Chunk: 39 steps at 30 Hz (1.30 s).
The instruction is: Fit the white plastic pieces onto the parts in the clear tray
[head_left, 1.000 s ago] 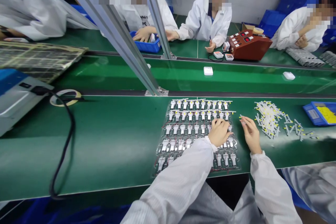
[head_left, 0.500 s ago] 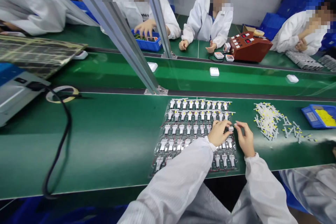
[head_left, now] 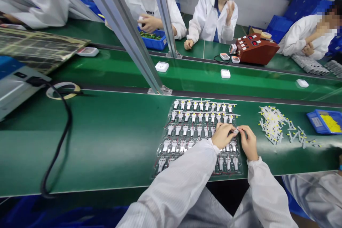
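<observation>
My left hand (head_left: 223, 136) is closed over the right side of a clear plastic tray, pinching a small white motor-like part (head_left: 235, 131) between thumb and fingertips. My right hand (head_left: 248, 143) meets this part from the right, thumb and forefinger pinched at its upper end. Whatever those right fingertips hold is too small to make out. Rows of similar white parts (head_left: 185, 130) with thin red wires lie in the clear tray (head_left: 159, 152). Along the two far rows, white sticks with yellow bits lie across the parts. My left forearm hides some of the near rows.
To the right lie a pile of white sticks with yellow ends (head_left: 271, 124) and a blue bin (head_left: 317, 119) of yellow pieces. A tape roll (head_left: 76, 88) and black cable (head_left: 70, 117) are at left. Beyond a metal post (head_left: 139, 48), white units (head_left: 226, 73) sit on a green belt; co-workers sit opposite.
My right fingertips have closed in on the white part in my left hand. The white units on the belt have shifted right. Opposite, one co-worker has raised a hand; another's hand has left a blue bin.
</observation>
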Tool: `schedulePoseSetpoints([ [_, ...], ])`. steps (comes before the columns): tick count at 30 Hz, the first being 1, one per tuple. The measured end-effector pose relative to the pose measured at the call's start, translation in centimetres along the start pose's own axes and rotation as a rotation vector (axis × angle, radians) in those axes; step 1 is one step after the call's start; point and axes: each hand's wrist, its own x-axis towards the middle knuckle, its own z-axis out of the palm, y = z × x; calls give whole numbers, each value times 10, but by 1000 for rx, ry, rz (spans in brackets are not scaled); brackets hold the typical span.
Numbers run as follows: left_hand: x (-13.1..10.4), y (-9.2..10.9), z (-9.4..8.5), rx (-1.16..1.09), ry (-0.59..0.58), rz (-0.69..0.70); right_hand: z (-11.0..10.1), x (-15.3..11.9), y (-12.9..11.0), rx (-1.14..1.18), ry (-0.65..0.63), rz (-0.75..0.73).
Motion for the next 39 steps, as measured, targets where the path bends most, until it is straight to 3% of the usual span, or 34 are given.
schedulePoseSetpoints([
  [13,1,-2,2,-10,2,-1,1,0,3,11,-26,-5],
  [31,-1,-3,5,-74,50,-32,-3,-2,8,-165,-80,-191],
  [39,0,-2,4,-98,53,-57,-4,-3,7,-167,-118,-189],
])
